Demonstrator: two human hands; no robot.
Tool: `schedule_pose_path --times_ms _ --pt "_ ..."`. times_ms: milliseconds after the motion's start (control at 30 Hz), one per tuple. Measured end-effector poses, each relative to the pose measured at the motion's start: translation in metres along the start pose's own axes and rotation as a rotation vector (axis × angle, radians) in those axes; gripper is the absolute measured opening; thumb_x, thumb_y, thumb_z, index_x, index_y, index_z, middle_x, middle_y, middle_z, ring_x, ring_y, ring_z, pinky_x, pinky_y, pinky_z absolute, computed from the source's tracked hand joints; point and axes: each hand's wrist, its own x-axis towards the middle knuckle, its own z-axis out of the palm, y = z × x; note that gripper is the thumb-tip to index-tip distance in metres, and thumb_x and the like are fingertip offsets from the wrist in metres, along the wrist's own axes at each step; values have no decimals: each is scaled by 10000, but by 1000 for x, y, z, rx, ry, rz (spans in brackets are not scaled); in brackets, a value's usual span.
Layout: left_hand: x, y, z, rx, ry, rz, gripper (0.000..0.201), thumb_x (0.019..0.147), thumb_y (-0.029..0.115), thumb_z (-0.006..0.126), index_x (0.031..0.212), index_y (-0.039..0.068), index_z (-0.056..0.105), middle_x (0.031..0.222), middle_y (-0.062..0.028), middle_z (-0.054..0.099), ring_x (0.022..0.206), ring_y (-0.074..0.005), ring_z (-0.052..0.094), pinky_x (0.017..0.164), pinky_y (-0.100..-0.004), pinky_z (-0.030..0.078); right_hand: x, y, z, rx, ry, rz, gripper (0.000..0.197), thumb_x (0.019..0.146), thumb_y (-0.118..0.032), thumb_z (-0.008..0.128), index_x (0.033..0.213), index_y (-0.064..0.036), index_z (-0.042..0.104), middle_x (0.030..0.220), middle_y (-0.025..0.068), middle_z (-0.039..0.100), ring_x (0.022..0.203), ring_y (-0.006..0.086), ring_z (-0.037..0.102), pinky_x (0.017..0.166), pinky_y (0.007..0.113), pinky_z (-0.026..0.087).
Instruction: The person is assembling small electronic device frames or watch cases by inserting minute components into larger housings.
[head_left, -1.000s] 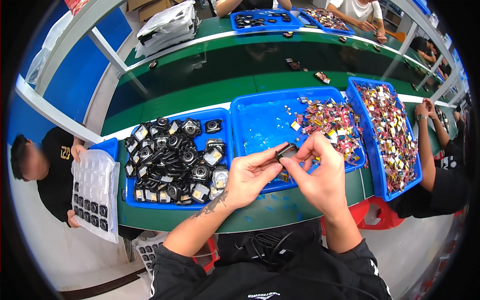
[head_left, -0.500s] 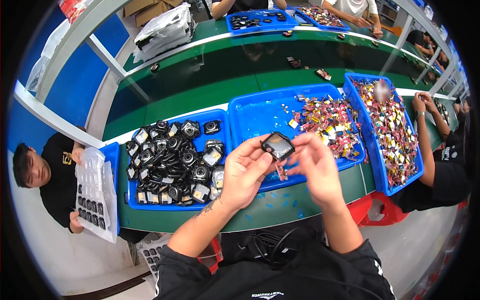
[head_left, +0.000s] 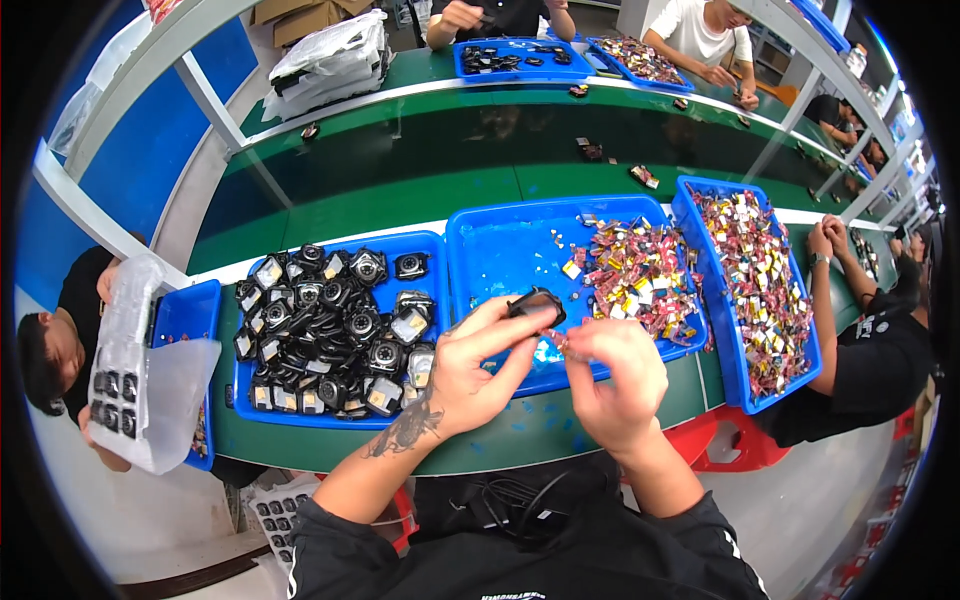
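Note:
My left hand [head_left: 472, 375] is closed around a black watch case [head_left: 538, 306], held tilted above the middle blue tray [head_left: 500, 245]. Just below the case, the bent fingers of my right hand [head_left: 622, 385] pinch a small reddish part [head_left: 560, 342]. Whether that part is still joined to the case cannot be made out. Small red, white and yellow circuit pieces [head_left: 640, 280] lie heaped at the right of the middle tray. To the left, another blue tray [head_left: 432, 250] holds a pile of black watch cases [head_left: 325, 320].
A narrow blue tray [head_left: 735, 350] full of similar pieces stands at the right. Beyond the trays runs a green belt [head_left: 400, 195] with several loose pieces. At the left a person holds a white plastic sheet [head_left: 150, 430] with black cases. Other people work across the belt and at the right.
My left hand has tipped the watch case flatter and lowered it slightly. My right fingers have come down and in to the reddish part. The person at left has shifted the plastic sheet.

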Motion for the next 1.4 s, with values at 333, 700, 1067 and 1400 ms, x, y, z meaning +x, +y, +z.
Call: schedule_pose_path --times_ms 333,700,1067,1400 --pt "4 -2 -3 438 -65 431 205 703 -61 739 900 -8 722 1067 -146 692 864 -248 706 721 -309 578 9 -6 -25 300 -173 404 201 744 24 734 930 -2 663 857 110 641 779 223 646 653 307 524" --pt "0 2 -5 163 -212 -4 163 771 -13 742 933 -18 720 1021 -132 696 886 -212 698 705 -309 584 8 -3 -31 327 -331 568 55 819 -22 685 850 -18 640 839 82 597 760 181 605 643 281 494" --pt "-8 -13 9 -449 -145 -603 151 863 17 687 979 -79 688 959 -146 688 859 -180 685 757 -281 588 -17 -10 -11 514 -108 776 213 843 15 687 1036 44 603 985 86 612 820 111 599 664 225 513" --pt "0 -4 -2 -189 -274 -490 148 833 -30 695 965 -96 689 959 -117 670 877 -159 668 766 -261 575 -7 -10 -16 542 -197 754 283 814 16 722 1064 38 589 936 67 611 800 87 594 645 214 504"
